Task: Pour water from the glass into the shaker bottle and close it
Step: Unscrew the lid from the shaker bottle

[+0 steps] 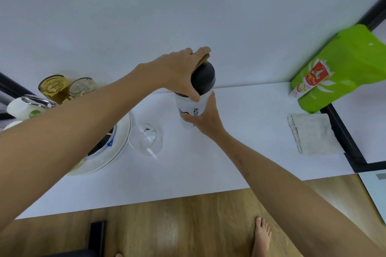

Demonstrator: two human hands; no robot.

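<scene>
Both hands gripping: left hand [183, 69] on black lid [203, 78], right hand [205, 118] round shaker bottle [191, 108] (glass [145, 139] empty).

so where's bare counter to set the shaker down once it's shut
Widest free patch: between the shaker bottle and the folded cloth, out to the counter's front edge. Also bare in front of the empty glass. Crowded on the left, with the white plates and upturned glasses.

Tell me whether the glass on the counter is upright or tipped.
Tipped: the glass lies on its side on the white counter, apparently empty, beside the plate.
</scene>
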